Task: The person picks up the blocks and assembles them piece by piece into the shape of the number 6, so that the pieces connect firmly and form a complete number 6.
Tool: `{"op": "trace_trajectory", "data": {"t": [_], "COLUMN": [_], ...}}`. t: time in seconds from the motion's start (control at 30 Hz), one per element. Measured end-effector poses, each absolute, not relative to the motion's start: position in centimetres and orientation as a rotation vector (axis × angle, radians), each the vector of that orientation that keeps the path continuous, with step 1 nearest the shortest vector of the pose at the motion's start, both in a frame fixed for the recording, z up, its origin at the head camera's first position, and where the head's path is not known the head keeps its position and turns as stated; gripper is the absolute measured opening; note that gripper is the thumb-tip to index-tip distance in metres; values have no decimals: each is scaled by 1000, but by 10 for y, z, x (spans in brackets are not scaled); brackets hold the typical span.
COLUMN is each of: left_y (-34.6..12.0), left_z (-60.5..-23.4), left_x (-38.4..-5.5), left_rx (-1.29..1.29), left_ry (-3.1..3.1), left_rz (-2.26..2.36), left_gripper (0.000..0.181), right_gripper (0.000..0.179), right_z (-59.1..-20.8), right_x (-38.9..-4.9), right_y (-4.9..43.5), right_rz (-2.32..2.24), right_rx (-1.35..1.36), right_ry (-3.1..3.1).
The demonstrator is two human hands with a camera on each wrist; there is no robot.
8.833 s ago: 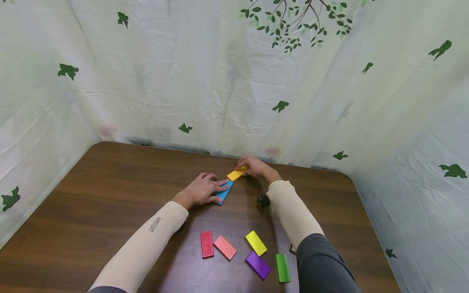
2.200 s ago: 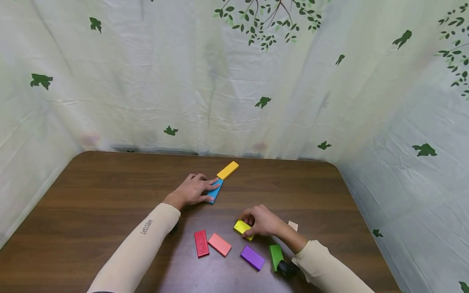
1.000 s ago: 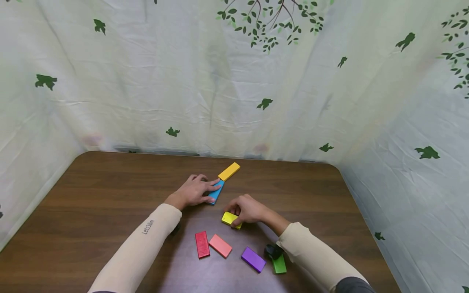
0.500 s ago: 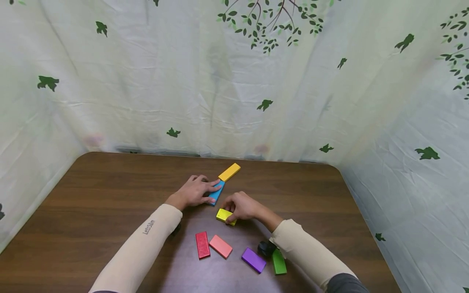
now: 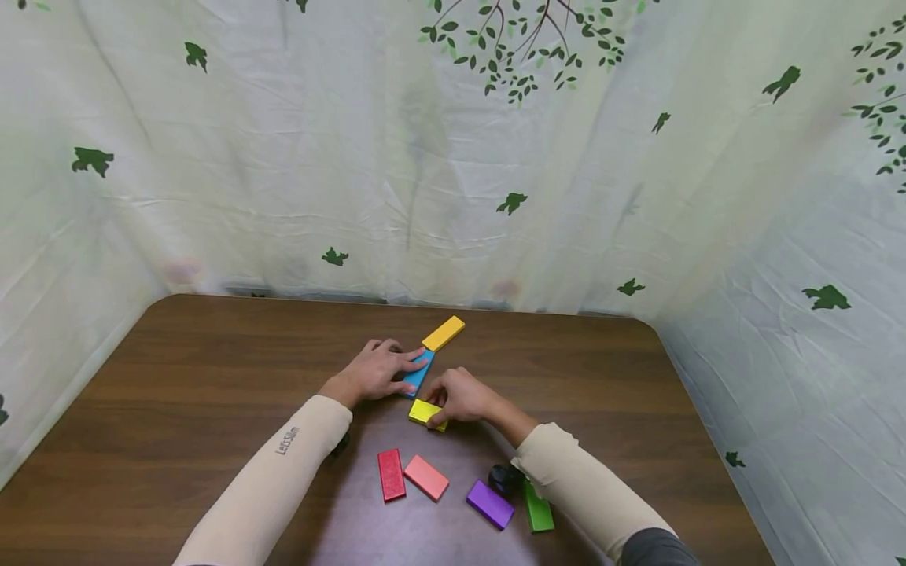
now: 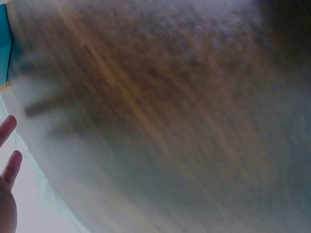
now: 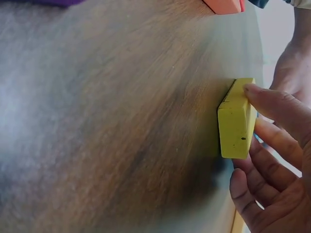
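Observation:
My left hand (image 5: 375,371) rests on a flat blue block (image 5: 421,377) in the head view, thumb and fingers laid out over it. The left wrist view catches only an edge of that blue block (image 6: 4,48) and two straight fingers. My right hand (image 5: 463,395) pinches a yellow block (image 5: 423,413) just below the blue block's near end. Thumb and fingers grip the yellow block (image 7: 235,131) by its sides in the right wrist view; it sits on or close to the tabletop. An orange-yellow block (image 5: 443,333) meets the blue block's far end at a corner.
Nearer the person lie a red block (image 5: 392,475), a salmon block (image 5: 427,478), a purple block (image 5: 490,505) and a green block (image 5: 539,507), partly behind the right sleeve. A leaf-printed curtain (image 5: 453,157) closes off the wooden table's (image 5: 248,354) back and sides.
My right hand left the orange-yellow block, took hold of the yellow block and carried it up and left to the blue block's near end. My left hand has stayed on the blue block.

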State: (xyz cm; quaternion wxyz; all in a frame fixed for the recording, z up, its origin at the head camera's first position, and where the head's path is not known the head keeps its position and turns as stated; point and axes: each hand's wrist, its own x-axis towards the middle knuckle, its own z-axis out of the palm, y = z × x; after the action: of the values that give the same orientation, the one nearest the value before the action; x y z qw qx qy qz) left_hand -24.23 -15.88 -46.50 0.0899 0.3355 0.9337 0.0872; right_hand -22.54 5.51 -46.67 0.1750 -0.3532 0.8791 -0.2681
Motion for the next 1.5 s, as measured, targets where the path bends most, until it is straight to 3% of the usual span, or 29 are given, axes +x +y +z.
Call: {"op": "trace_trajectory", "data": {"t": [1.5], "left_y": [-159], "left_z": [-467], "left_x": [-243], "left_rx": [1013], "left_ry": [2773], "left_rz": [294], "left_gripper": [63], "right_gripper": [24], "right_z": [-472], "right_x": [-229], "right_y": [43], "right_rz": [-789], "right_rx": [-977], "right_ry": [2543]}}
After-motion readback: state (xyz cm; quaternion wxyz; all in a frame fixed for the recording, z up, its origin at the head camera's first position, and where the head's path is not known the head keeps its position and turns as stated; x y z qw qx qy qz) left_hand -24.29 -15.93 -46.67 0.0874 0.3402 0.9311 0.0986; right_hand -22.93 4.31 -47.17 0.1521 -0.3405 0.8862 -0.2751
